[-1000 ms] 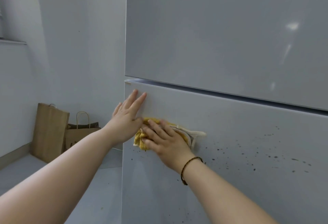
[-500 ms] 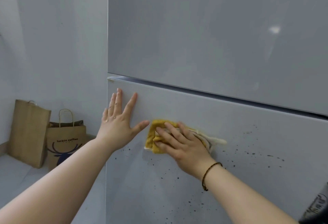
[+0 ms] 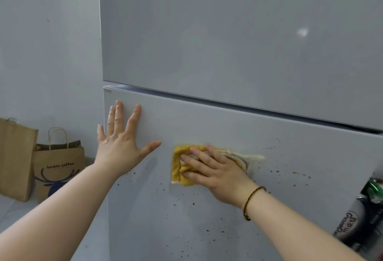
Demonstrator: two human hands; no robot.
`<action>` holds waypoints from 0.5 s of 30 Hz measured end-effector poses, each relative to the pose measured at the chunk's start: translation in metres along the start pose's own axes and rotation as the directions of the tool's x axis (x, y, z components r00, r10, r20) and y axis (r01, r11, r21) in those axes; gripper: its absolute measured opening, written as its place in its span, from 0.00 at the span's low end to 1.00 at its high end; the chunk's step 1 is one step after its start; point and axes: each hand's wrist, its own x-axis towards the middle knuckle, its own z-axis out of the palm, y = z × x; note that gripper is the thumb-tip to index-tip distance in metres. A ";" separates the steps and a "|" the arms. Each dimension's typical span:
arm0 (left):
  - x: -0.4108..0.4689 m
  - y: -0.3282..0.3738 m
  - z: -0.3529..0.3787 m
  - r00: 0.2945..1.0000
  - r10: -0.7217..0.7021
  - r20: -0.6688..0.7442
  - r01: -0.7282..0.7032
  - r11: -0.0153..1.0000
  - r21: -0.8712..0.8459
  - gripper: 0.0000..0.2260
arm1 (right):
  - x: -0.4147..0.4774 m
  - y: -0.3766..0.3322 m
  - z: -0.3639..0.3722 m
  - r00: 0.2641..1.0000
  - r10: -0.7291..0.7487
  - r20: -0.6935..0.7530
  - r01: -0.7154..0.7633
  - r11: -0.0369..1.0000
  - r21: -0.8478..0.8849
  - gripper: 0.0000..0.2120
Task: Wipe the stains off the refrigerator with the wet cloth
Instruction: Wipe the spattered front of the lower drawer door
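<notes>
Yellow folded wet cloth [image 3: 181,170], terry with a pale tail, lies pressed against the glossy grey lower door [image 3: 207,128] of the tall grey refrigerator [image 3: 228,33] in the head view. The dark seam [image 3: 228,106] between the two doors runs above the cloth. Of the two hands, the right hand [image 3: 219,178] lies flat over the cloth, fingers straight and spread, pushing it onto the panel rather than gripping it. Left of the cloth, the left hand [image 3: 121,147] rests palm-flat on the door, fingers splayed, holding nothing.

Above and left of the cloth the panel looks clean. Small dark stain specks [image 3: 178,200] scatter below the cloth and to its right, so I judge the wiping partly done, with most of the spatter left.

The cloth's long axis runs sideways along the door, thick yellow end toward the left hand, pale tail trailing right.
</notes>
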 end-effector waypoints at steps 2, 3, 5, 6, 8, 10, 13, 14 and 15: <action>0.000 0.001 0.001 1.000 -0.007 -0.008 0.007 1.000 -0.003 0.41 | -0.003 0.028 -0.010 0.999 -0.040 -0.014 0.040 0.999 -0.015 0.19; 0.000 0.002 0.002 1.000 -0.010 -0.016 0.010 1.000 -0.007 0.40 | -0.005 0.042 -0.016 0.999 0.017 -0.050 -0.018 1.000 -0.024 0.18; 0.000 0.002 0.003 0.999 -0.018 -0.037 0.017 1.000 -0.021 0.40 | -0.013 0.057 -0.025 0.962 0.240 -0.131 -0.246 0.969 -0.033 0.15; -0.001 0.003 0.004 0.999 -0.019 -0.045 0.018 0.999 -0.028 0.39 | -0.019 0.055 -0.027 0.921 0.352 -0.167 -0.360 0.933 -0.021 0.16; 0.000 0.004 0.004 0.998 -0.015 -0.055 0.014 1.000 -0.024 0.40 | -0.025 0.036 -0.023 0.852 0.476 -0.219 -0.487 0.873 0.006 0.17; -0.001 0.006 0.003 0.998 -0.010 -0.063 0.010 1.000 -0.010 0.40 | -0.033 0.011 -0.011 0.866 0.458 -0.199 -0.465 0.885 0.015 0.18; -0.006 0.010 0.003 0.996 0.023 -0.088 -0.021 1.000 0.022 0.39 | -0.050 0.005 -0.001 0.987 0.145 -0.063 -0.147 0.989 -0.028 0.18; -0.009 0.014 0.004 0.993 0.061 -0.098 -0.059 0.998 0.028 0.38 | -0.055 0.013 -0.004 1.000 0.004 -0.003 -0.004 0.999 -0.041 0.19; -0.012 0.019 0.007 0.987 0.115 -0.112 -0.114 0.993 0.021 0.38 | -0.057 0.025 -0.008 0.994 -0.107 0.032 0.108 0.993 -0.046 0.19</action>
